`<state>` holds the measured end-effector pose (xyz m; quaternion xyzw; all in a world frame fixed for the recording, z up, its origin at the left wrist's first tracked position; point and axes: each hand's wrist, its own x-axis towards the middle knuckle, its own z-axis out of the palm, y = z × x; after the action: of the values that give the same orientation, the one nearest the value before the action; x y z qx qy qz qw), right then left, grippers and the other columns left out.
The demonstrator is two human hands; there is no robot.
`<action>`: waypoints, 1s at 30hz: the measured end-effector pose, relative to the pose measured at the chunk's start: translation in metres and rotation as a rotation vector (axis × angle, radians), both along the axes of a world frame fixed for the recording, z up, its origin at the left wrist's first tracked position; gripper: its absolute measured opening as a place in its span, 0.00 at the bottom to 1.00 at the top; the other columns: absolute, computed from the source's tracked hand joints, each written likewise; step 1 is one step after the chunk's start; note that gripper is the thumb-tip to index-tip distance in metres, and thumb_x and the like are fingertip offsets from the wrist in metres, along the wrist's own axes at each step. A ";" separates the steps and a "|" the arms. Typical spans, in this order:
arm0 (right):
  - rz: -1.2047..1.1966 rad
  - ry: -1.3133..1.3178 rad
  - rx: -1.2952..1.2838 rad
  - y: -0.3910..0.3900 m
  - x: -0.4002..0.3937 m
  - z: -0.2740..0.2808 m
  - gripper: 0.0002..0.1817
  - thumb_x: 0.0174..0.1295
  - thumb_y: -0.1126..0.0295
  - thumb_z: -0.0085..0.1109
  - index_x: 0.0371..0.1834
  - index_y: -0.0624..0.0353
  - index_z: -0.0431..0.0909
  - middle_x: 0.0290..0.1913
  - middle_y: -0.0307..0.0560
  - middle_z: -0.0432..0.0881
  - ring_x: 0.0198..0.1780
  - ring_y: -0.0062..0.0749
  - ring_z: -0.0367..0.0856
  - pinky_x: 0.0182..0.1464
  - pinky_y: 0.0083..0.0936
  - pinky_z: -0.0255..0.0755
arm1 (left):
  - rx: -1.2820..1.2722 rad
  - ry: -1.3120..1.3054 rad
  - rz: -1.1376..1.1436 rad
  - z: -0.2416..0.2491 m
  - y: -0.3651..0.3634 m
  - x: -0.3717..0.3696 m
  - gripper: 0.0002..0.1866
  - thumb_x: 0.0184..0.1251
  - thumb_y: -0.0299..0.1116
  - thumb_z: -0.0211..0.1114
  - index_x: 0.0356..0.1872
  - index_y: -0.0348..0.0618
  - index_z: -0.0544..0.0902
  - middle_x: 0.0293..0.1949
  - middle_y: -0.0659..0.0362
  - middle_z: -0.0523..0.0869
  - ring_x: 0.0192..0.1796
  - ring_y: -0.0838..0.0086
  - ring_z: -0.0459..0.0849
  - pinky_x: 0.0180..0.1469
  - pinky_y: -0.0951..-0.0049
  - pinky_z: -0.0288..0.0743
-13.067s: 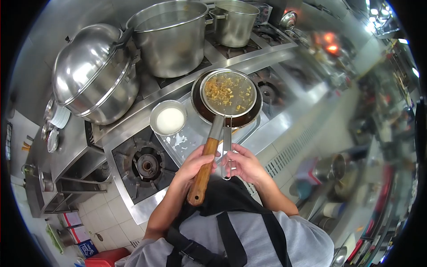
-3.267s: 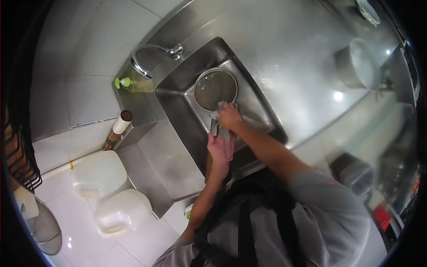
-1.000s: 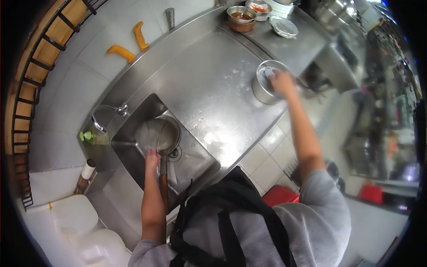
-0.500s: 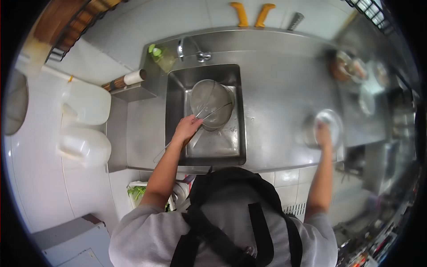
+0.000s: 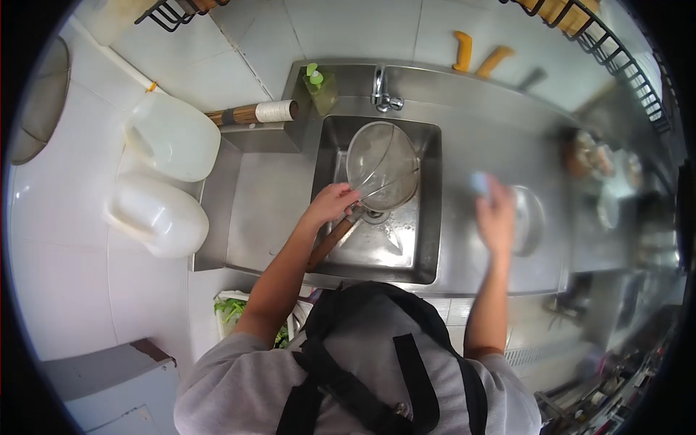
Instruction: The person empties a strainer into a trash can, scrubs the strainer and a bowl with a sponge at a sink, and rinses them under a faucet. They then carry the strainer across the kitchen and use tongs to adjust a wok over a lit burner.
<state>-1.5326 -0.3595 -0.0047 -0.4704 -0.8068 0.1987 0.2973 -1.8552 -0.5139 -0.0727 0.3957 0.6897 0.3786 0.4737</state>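
Note:
My left hand (image 5: 331, 203) grips the neck of a round wire-mesh strainer (image 5: 382, 165) with a wooden handle (image 5: 330, 243), holding it tilted inside the steel sink (image 5: 428, 239). My right hand (image 5: 496, 217) is raised over the counter to the right of the sink and holds a small pale sponge or cloth (image 5: 479, 183), blurred by motion. Just beyond that hand stands a round metal pot (image 5: 531, 217).
A tap (image 5: 381, 88) and a green soap bottle (image 5: 319, 85) stand at the sink's back edge. Two white plastic jugs (image 5: 170, 174) lie on the floor to the left. Bowls and dishes (image 5: 602, 174) crowd the counter's right end. Orange-handled tools (image 5: 478, 58) hang on the tiled wall.
My right hand has left the metal pot and moved toward the sink with the sponge. My left hand keeps hold of the strainer. The view has swung round.

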 end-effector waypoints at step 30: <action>0.168 0.057 0.172 -0.036 -0.181 -0.071 0.15 0.53 0.67 0.54 0.43 0.53 0.82 0.50 0.53 0.74 0.47 0.51 0.71 0.49 0.41 0.69 | 0.204 -0.004 -0.150 -0.060 -0.031 0.009 0.12 0.54 0.28 0.65 0.39 0.36 0.77 0.26 0.57 0.83 0.29 0.79 0.78 0.34 0.73 0.73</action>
<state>-1.7140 -0.3958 -0.0756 -0.3681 -0.8485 0.1662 0.3419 -1.8464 -0.5446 -0.1330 0.4917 0.6150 0.4111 0.4594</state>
